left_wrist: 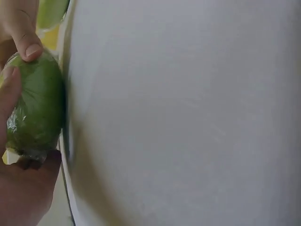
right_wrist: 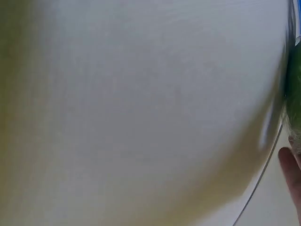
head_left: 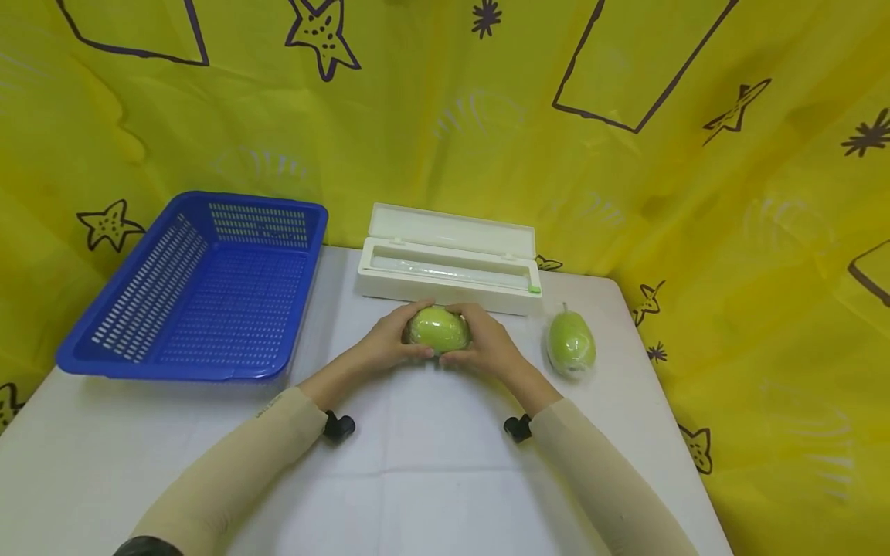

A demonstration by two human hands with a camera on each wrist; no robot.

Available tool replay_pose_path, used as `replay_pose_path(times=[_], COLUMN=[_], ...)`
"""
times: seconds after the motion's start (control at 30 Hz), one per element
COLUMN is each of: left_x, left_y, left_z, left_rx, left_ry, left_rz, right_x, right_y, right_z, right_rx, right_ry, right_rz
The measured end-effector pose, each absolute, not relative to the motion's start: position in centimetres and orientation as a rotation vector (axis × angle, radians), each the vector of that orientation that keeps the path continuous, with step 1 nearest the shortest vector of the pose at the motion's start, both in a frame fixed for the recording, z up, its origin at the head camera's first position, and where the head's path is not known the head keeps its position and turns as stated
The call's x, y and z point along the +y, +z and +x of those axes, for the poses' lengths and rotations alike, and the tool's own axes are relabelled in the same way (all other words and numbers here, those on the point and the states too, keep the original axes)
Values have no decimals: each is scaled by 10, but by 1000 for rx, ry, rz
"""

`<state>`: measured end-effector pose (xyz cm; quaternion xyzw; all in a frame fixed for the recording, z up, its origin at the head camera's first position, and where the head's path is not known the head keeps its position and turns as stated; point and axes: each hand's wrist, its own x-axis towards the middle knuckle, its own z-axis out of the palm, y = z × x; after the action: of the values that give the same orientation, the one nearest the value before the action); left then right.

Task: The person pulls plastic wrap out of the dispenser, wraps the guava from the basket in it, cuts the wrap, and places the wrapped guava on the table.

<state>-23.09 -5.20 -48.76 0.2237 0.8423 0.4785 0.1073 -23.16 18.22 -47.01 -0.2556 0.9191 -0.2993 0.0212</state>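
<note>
An oval green fruit (head_left: 439,328) in shiny clear film lies crosswise in the middle of the white table. My left hand (head_left: 389,340) grips its left end, fingers over the far side and thumb at the near side. At the opposite end my right hand (head_left: 490,340) holds it the same way, the two thumbs almost meeting. The left wrist view shows the film bunched at one end of the fruit (left_wrist: 37,103), with both thumbs on its surface. Only a sliver of the fruit (right_wrist: 295,89) and some fingers (right_wrist: 290,172) appear in the right wrist view.
Just behind the hands stands a white cling film dispenser (head_left: 448,289), lid raised, a roll inside and a green slider at its right. A second film-wrapped green fruit (head_left: 572,344) with a stem lies to the right. A blue plastic basket (head_left: 306,270) sits at the left.
</note>
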Motion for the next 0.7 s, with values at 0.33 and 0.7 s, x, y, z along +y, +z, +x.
replay_pose_path(times=[0.33,0.7], left_x=[-68,-65], left_y=[-477,-479], left_z=[-227,-219], left_rx=[2250,2259], left_ry=[1553,1342], left_rz=[691,740], right_x=[197,202], right_y=[-470,-468], right_z=[-230,-222], right_rx=[2543,2549], right_ry=[-1198,-1162], right_rz=[-726,-765])
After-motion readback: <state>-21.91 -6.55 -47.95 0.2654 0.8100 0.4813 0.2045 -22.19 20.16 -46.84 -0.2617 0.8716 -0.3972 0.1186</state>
